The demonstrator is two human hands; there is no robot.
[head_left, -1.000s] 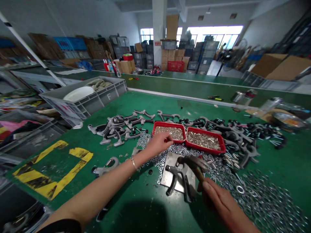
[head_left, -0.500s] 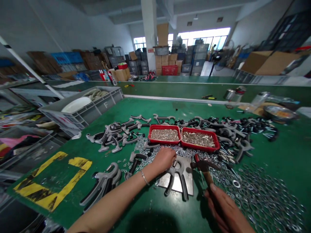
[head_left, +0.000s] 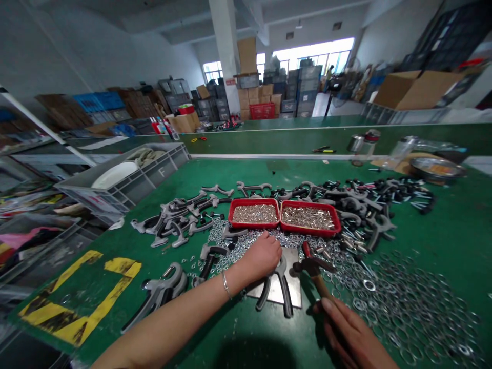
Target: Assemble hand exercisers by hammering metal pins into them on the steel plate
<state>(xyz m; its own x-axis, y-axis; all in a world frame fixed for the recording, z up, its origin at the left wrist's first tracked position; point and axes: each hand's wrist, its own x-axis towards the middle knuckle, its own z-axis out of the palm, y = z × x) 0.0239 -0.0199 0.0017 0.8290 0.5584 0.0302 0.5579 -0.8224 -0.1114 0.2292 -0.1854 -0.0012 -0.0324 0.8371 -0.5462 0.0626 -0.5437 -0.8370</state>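
My left hand (head_left: pixel 264 258) is closed over the upper end of a grey spring clamp (head_left: pixel 285 287), its fingers curled downward. What the fingertips pinch is hidden behind the hand. The clamp lies on a square metal plate (head_left: pixel 295 279), with its two black-lined handles pointing towards me. In my right hand (head_left: pixel 348 328) is a hammer (head_left: pixel 317 274), gripped by its wooden handle. The hammer's dark head is just right of the plate, above the table. Beyond my left hand stand two red trays, one of tiny metal parts (head_left: pixel 254 214) and one of small metal pins (head_left: pixel 308 218).
Grey clamp parts (head_left: pixel 175 215) are heaped on the left, more with black-tipped screws (head_left: pixel 417 192) on the right. Loose metal rings (head_left: pixel 415 307) spread across the right side. A grey crate (head_left: pixel 154 177) stands at the left edge; a metal bowl (head_left: pixel 436 169) sits far right.
My left hand has moved over the top of the clamp, covering the small metal pin visible there before. My right hand still holds the hammer beside the plate. The whole view has shifted slightly.
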